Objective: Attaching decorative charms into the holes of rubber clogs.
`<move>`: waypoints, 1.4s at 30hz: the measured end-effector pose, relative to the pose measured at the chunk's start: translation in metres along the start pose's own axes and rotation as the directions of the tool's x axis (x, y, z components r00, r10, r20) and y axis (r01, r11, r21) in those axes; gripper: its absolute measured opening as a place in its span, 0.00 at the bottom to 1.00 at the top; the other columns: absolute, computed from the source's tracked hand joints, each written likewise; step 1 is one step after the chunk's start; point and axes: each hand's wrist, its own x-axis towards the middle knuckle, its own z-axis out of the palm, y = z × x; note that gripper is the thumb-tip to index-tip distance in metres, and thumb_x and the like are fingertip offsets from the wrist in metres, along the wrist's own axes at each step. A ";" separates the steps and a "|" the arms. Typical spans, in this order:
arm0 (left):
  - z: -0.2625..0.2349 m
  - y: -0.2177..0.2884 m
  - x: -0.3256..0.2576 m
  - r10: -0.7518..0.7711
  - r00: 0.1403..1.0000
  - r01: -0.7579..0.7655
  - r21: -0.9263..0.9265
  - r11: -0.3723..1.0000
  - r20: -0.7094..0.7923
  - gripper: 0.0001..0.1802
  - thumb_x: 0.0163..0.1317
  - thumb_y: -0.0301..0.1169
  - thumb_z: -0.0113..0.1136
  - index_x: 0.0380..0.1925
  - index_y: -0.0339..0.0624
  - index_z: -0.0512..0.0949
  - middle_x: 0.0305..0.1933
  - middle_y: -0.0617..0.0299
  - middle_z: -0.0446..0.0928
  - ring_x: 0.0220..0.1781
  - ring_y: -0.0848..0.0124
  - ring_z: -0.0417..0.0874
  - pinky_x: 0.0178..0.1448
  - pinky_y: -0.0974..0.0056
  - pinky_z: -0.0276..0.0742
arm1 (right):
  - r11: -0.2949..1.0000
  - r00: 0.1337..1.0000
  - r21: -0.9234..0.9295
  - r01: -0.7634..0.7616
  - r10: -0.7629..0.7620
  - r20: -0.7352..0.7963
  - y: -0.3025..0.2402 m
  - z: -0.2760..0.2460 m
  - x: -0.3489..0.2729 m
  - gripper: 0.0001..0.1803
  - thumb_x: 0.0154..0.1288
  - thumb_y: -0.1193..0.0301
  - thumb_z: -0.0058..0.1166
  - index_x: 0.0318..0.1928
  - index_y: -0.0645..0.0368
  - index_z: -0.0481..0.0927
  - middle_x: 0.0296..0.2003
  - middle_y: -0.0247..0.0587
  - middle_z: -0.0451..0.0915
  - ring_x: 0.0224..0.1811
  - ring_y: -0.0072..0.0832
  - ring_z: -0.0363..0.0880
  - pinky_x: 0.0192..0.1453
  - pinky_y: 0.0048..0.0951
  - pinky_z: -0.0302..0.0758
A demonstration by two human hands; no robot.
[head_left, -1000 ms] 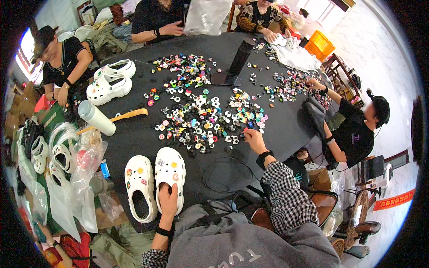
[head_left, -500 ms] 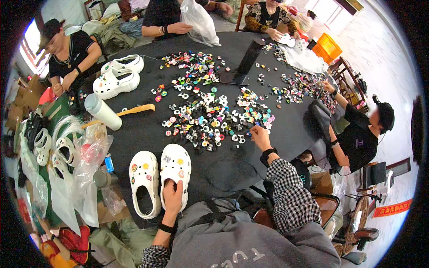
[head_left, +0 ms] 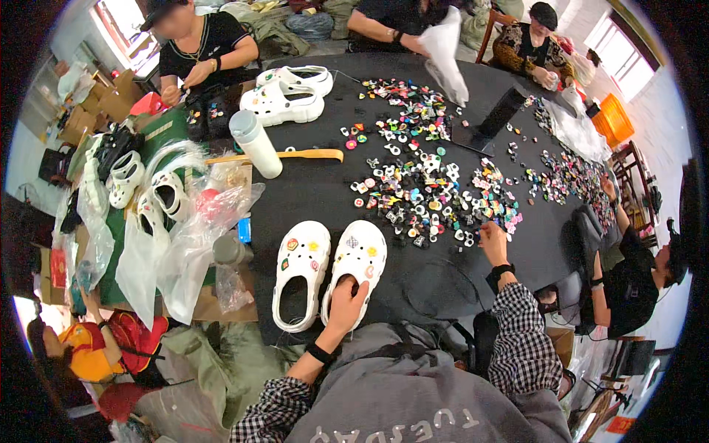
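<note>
My left hand grips the right one of two white clogs, with fingers in its foot opening and the thumb on its upper. Beside it on the black table lies the matching left white clog. Both carry small colourful shoe charms on their uppers. My right hand is at the near right edge of a loose pile of shoe charms, fingers drawn together in a pinch. What sits between those fingertips is too small to tell.
A white bottle stands by a wooden stick at the left. Behind them is another pair of white clogs. A black stand rises beyond the charms. Bagged clogs lie left. Several people work around the table.
The view has turned left, so the table's things appear farther right. My right hand has drawn back a little toward me from the pile. My left hand keeps its grip on the clog.
</note>
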 end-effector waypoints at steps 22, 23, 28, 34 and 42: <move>0.006 0.030 0.011 -0.500 0.858 0.311 -0.895 0.320 0.119 0.15 0.66 0.28 0.49 0.51 0.34 0.68 0.51 0.57 0.74 0.50 0.69 0.76 0.54 0.64 0.72 | 0.836 0.679 0.532 0.136 -0.470 0.565 -0.249 0.035 -0.050 0.09 0.60 0.74 0.55 0.40 0.64 0.76 0.33 0.41 0.79 0.36 0.27 0.78 0.43 0.28 0.75; 0.006 0.026 0.010 -0.499 0.858 0.313 -0.895 0.319 0.122 0.15 0.66 0.28 0.49 0.51 0.34 0.68 0.51 0.57 0.74 0.50 0.69 0.76 0.54 0.64 0.72 | 0.835 0.648 0.538 0.115 -0.474 0.597 -0.259 0.041 -0.052 0.09 0.60 0.74 0.55 0.40 0.64 0.76 0.33 0.42 0.79 0.37 0.27 0.78 0.43 0.28 0.75; 0.005 0.015 0.010 -0.452 0.882 0.319 -0.877 0.360 0.135 0.12 0.66 0.27 0.50 0.48 0.35 0.70 0.49 0.57 0.75 0.49 0.66 0.77 0.55 0.61 0.73 | 0.853 0.702 0.509 0.110 -0.430 0.568 -0.268 0.064 -0.059 0.08 0.61 0.75 0.54 0.38 0.68 0.75 0.27 0.44 0.80 0.29 0.29 0.82 0.34 0.29 0.76; 0.006 0.014 0.009 -0.477 0.872 0.324 -0.864 0.385 0.114 0.11 0.66 0.30 0.53 0.44 0.37 0.70 0.44 0.62 0.73 0.45 0.73 0.74 0.51 0.66 0.71 | 0.852 0.705 0.482 0.205 -0.470 0.531 -0.268 0.077 -0.055 0.09 0.57 0.74 0.56 0.36 0.68 0.77 0.29 0.48 0.81 0.30 0.34 0.82 0.33 0.31 0.76; 0.010 0.013 0.007 -0.495 0.866 0.323 -0.842 0.431 0.078 0.09 0.64 0.32 0.54 0.41 0.40 0.72 0.40 0.66 0.72 0.40 0.78 0.72 0.43 0.72 0.67 | 0.788 0.536 0.402 0.466 -0.613 0.581 -0.274 0.083 -0.030 0.09 0.50 0.73 0.57 0.33 0.65 0.79 0.27 0.47 0.79 0.30 0.38 0.79 0.37 0.34 0.75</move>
